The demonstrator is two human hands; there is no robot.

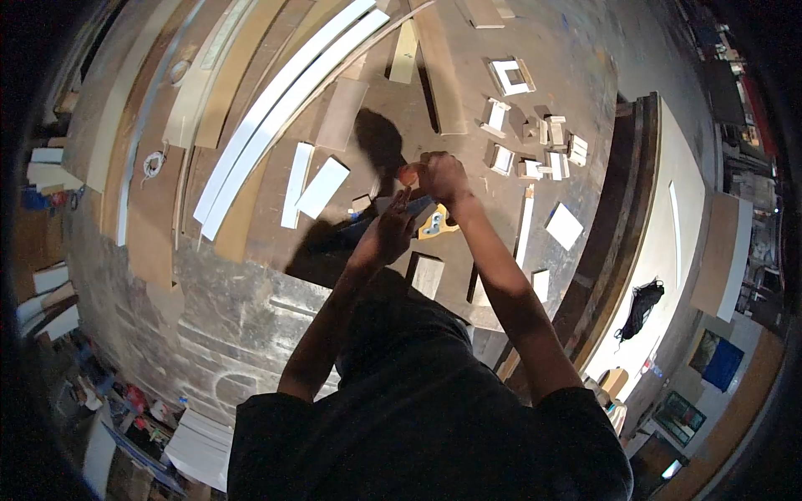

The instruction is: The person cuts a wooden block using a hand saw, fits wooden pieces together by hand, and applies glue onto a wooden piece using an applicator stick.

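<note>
In the head view my right hand (pixel 444 177) is closed, with a small orange-red thing (pixel 408 174) at its fingers; its kind is not clear. My left hand (pixel 388 235) is just below and to the left, its fingers drawn together and pointing up toward that thing. Whatever those fingers hold is hidden. Beside and partly beneath both hands lies what looks like a handsaw with a yellow handle (pixel 433 224) and a dark bluish blade, largely in shadow. A small wood block (pixel 361 203) is left of the hands.
Long white strips (pixel 276 117) and brown boards (pixel 154 217) cover the left side. Several small wooden frame pieces (pixel 551 163) sit at the upper right. White panels (pixel 323 188) lie near the hands. A pale board (pixel 643 225) with a black bundle (pixel 641 309) stands right of the table edge.
</note>
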